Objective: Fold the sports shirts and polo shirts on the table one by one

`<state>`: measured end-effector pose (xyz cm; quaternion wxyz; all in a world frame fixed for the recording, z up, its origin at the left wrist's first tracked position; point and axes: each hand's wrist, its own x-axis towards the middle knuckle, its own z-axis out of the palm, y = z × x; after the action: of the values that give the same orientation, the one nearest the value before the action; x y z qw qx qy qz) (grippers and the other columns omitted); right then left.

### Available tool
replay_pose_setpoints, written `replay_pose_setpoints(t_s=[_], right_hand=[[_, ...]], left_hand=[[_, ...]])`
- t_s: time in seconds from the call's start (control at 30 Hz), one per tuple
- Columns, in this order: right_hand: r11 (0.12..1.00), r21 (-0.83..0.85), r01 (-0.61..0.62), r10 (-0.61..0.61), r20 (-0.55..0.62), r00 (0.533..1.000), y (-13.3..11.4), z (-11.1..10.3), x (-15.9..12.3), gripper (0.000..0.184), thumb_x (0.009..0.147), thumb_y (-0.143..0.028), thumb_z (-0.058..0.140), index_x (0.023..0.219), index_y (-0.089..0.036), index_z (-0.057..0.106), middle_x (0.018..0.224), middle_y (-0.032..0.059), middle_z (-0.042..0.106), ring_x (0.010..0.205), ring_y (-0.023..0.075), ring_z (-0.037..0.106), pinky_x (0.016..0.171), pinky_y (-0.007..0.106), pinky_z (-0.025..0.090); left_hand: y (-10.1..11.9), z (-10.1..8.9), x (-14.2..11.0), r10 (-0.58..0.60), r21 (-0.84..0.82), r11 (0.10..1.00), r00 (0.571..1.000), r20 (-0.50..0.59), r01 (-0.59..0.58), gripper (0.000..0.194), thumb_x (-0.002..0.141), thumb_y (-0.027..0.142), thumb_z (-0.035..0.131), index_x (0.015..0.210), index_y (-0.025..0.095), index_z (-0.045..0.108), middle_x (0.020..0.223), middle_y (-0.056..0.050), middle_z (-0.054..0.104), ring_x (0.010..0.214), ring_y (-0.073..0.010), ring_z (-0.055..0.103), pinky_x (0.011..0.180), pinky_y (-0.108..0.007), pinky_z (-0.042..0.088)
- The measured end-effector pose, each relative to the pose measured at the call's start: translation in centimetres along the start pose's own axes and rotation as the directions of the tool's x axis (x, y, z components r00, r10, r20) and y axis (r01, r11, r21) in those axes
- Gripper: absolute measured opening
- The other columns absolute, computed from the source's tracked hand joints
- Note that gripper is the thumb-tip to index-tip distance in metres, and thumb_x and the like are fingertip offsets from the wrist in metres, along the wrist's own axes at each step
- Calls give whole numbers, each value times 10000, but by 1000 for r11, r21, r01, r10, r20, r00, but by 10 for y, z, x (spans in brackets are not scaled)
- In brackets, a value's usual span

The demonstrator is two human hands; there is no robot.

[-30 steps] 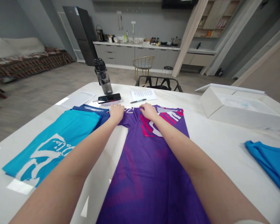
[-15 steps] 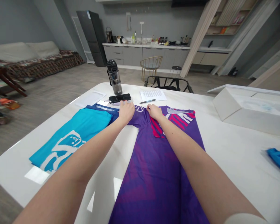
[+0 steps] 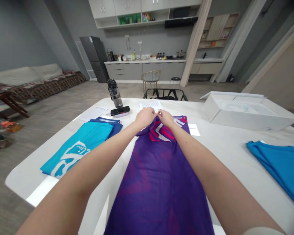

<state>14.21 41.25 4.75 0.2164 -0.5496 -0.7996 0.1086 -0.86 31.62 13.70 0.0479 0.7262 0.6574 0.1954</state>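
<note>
A purple jersey with a pink and white striped sleeve folded onto it lies lengthwise down the middle of the white table. My left hand and my right hand are close together at the jersey's far end, fingers curled and pinching the cloth near the collar. The far edge of the jersey looks slightly lifted off the table. Both forearms stretch out over the garment.
A folded turquoise shirt with a white print lies on a blue one at the left. Another turquoise shirt lies at the right. Beyond are a phone, a dark bottle, papers, an open white box and a chair.
My hands came together at the collar, the left moving right, and pulled the jersey's far end closer and narrower. The view has tilted up, showing more of the kitchen.
</note>
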Motion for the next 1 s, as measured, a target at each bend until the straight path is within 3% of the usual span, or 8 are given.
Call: replay_pose_setpoints(t_s=[0.13,0.23,0.3,0.4,0.5,0.63,0.83,1.0], right_hand=[[996,13,-90,90,43,995,49,-27,-31,245,973,-314,575,1142,-207,715,1064,74,764,970,204,671,814,264,456],[994,-10,-107,107,151,983,78,-38,-56,268,970,-368,581,948,-175,766,948,72,771,891,202,683,751,250,456],[995,-3,-95,93,226,970,89,-40,-71,398,1002,-435,515,833,-170,758,840,69,756,811,201,682,714,258,459],[994,-7,-107,105,265,958,91,-37,-88,612,1016,-621,383,761,-194,740,797,86,737,789,225,682,723,297,483],[984,-86,-154,171,251,953,85,-30,-99,621,904,-777,475,842,-220,744,912,104,750,900,277,691,781,348,509],[961,-150,-231,258,194,946,78,-23,-106,471,868,-628,656,1080,-210,700,1126,114,735,1015,284,690,813,347,517],[964,-57,-261,267,214,940,76,-18,-106,208,893,-394,690,776,-222,692,946,67,755,951,241,702,746,286,485],[970,-7,-244,243,147,959,75,-16,-109,155,932,-349,649,845,-222,661,924,56,742,924,227,686,756,284,453]], left_hand=[[32,45,18,38,-210,978,990,138,-9,321,935,421,579,887,171,774,870,-99,758,849,-222,687,770,-296,500],[26,76,29,12,-167,986,973,229,28,320,961,365,520,959,172,775,929,-108,760,854,-217,681,808,-307,508],[12,92,34,11,-52,999,977,211,1,303,945,260,519,1141,196,741,1117,-123,735,986,-230,670,894,-327,500],[-11,112,40,53,126,988,973,227,-83,435,950,186,461,1335,265,647,1311,-139,628,1168,-276,602,984,-401,473],[-27,126,46,114,258,949,963,246,-179,507,975,182,386,1412,344,586,1349,-142,557,1237,-331,533,1011,-499,440],[-36,138,58,178,294,920,944,279,-261,508,1009,234,344,1452,391,538,1325,-148,528,1216,-347,509,1004,-535,414],[-43,147,75,218,250,925,939,265,-285,400,1009,310,426,1379,350,573,1301,-138,522,1219,-337,488,1019,-521,389],[-50,153,82,254,193,933,934,251,-305,292,999,348,471,1231,313,644,1243,-124,541,1190,-338,488,1006,-533,394]])
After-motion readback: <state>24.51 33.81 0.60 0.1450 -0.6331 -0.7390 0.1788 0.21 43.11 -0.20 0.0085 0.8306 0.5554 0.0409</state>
